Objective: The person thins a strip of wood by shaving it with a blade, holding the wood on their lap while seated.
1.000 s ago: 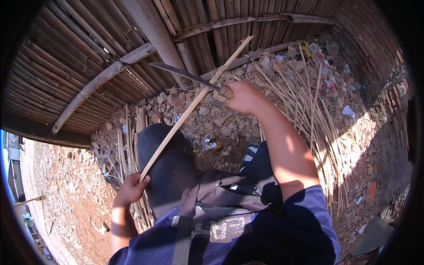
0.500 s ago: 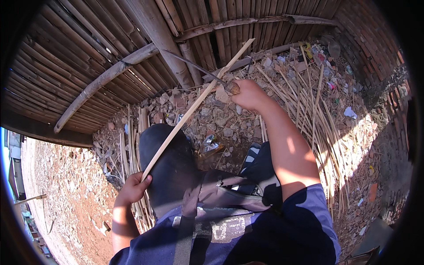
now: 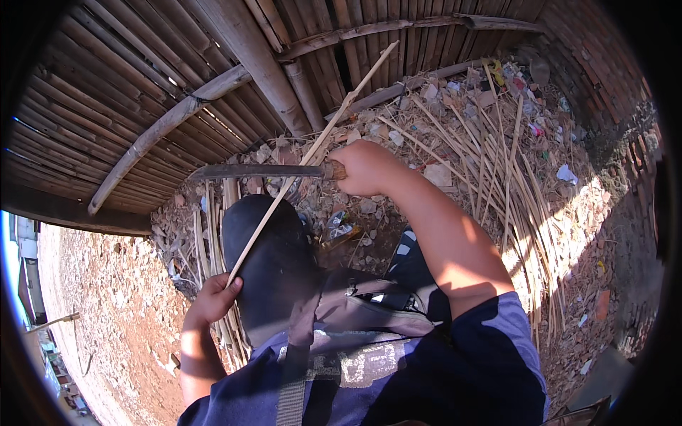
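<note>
A long pale bamboo strip (image 3: pixel 323 137) slants from lower left to upper right across my dark-clad left knee. My left hand (image 3: pixel 214 298) is closed around its lower end, thumb on top. In my right hand (image 3: pixel 364 167) is the wooden handle of a machete (image 3: pixel 249 171), gripped in a fist. Its long dark blade points left, lying nearly level across the strip at about the strip's middle. Whether the edge bites into the bamboo I cannot tell. The strip's far end rises free toward the bamboo wall.
Many split bamboo strips (image 3: pixel 522 206) lie in a heap on the right, and more strips (image 3: pixel 206 234) lie beside my left leg. A bamboo-slat wall (image 3: pixel 85 106) with thick poles stands ahead, a brick wall (image 3: pixel 604 64) at the right. Rubble and litter cover the ground.
My right hand has come down and left along the bamboo strip. The machete blade has swung from pointing up-left to nearly level. The strip has tilted slightly; my left hand stays about in place.
</note>
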Motion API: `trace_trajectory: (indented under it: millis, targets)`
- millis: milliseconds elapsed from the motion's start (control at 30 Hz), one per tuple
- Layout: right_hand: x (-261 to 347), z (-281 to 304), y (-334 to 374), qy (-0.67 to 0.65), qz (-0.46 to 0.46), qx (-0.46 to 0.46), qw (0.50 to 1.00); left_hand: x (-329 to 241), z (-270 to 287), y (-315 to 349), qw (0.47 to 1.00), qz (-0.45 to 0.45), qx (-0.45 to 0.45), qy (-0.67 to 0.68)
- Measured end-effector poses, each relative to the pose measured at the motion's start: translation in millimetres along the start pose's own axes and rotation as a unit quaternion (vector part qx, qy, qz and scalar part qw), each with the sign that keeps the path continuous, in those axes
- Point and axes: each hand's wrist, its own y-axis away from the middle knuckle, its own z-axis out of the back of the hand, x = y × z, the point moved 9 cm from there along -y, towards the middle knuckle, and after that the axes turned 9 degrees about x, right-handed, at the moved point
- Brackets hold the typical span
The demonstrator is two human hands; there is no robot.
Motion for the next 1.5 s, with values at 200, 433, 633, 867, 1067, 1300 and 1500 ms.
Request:
trace_trajectory:
  millis: [200,433,633,867,1067,1300,1500]
  targets:
    - [-25,21,6,-0.037,-0.012,-0.078,0.996,-10,1,1,0.999,-0.021,-0.025,-0.042]
    - [-4,22,18,0.016,-0.051,-0.034,0.998,-2,2,-3,0.999,-0.036,-0.027,-0.020]
    - [18,10,14,0.066,-0.001,-0.018,0.998,2,2,0,0.999,-0.011,-0.019,-0.024]
    - [-38,12,0,-0.030,-0.008,-0.076,0.997,-18,-5,2,0.997,-0.042,-0.051,-0.038]
    - [-38,5,-4,-0.018,-0.032,-0.009,0.999,-10,-2,-1,0.996,-0.066,-0.050,-0.026]
    - [-34,10,2,-0.024,-0.016,-0.037,0.999,-7,0,-2,0.994,-0.083,-0.063,-0.028]
    - [-40,7,-3,-0.018,0.000,-0.043,0.999,-6,0,-3,0.995,-0.076,-0.059,-0.030]
